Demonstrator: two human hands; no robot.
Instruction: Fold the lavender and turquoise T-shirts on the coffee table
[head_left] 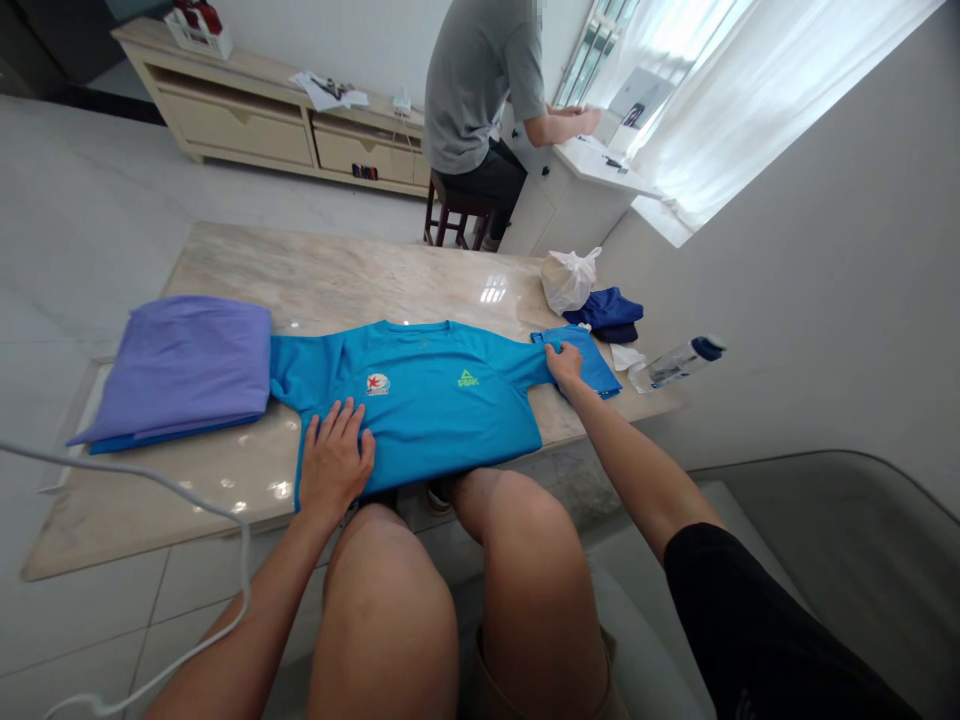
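A bright blue T-shirt (420, 400) lies spread front side up on the marble-topped table (337, 265), its collar away from me and its lower part at the near edge. It bears a round red-and-white badge and a green logo. My left hand (334, 455) rests flat on the shirt's lower left, fingers stretched out. At the right, my right hand (564, 365) pinches the end of the shirt's sleeve. Just beyond that hand lies a folded blue garment (596, 370). Left of the shirt is a folded purple cloth (199, 360), overlapping near the left sleeve.
A tied white plastic bag (570, 280), dark blue clothing (607, 310) and a clear bottle (679, 362) occupy the table's right end. A white cable (244, 560) crosses the lower left. Beyond the table, a person in grey (480, 90) sits on a stool by a low cabinet (232, 125).
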